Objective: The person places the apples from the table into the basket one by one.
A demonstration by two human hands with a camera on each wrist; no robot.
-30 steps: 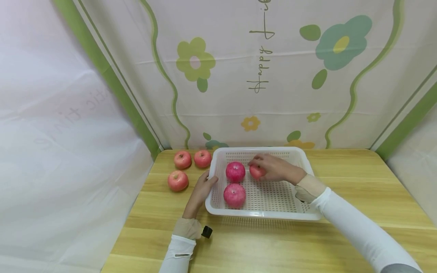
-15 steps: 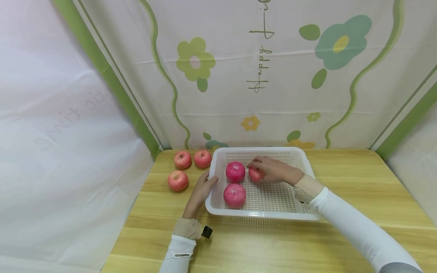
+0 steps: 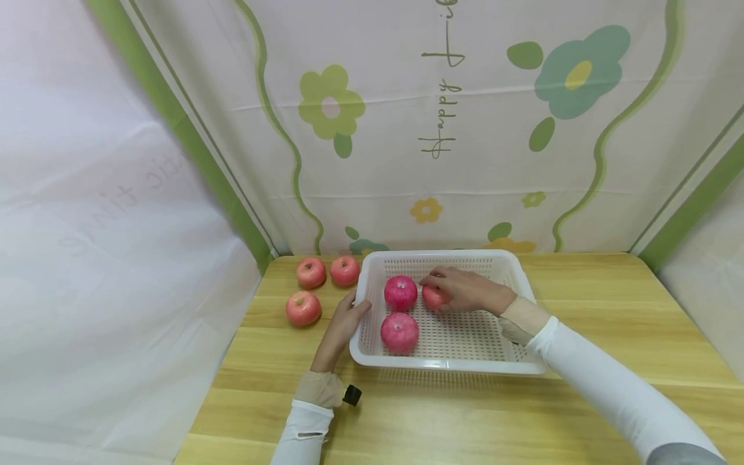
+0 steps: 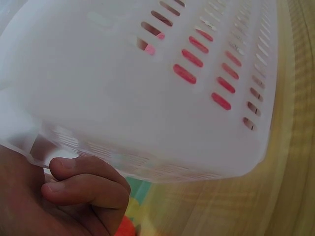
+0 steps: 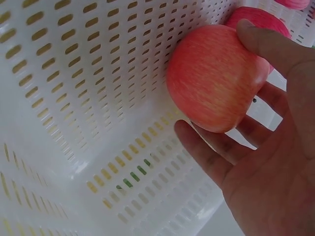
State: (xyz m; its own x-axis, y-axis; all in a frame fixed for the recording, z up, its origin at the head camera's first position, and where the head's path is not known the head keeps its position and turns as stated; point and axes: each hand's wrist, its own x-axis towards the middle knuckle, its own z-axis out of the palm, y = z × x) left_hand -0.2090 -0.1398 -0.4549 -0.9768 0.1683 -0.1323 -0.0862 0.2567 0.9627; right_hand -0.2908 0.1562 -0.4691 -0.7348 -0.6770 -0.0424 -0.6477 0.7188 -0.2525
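My right hand reaches down into a white plastic basket and holds a red apple. In the right wrist view the thumb lies on one side of this apple and the fingers on the other, low near the perforated floor. Left of it, inside the basket, sit two deep-pink round fruits, one behind the other. On the basket's left side, my left hand grips the rim. The left wrist view shows curled fingers beside the basket wall, and pink fruit through its slots.
Three red apples rest on the wooden table left of the basket, near its back corner. A white curtain printed with flowers hangs right behind the table, with another white sheet along the left.
My right hand has shifted slightly left inside the basket with the apple. The left hand and the basket have stayed in place.
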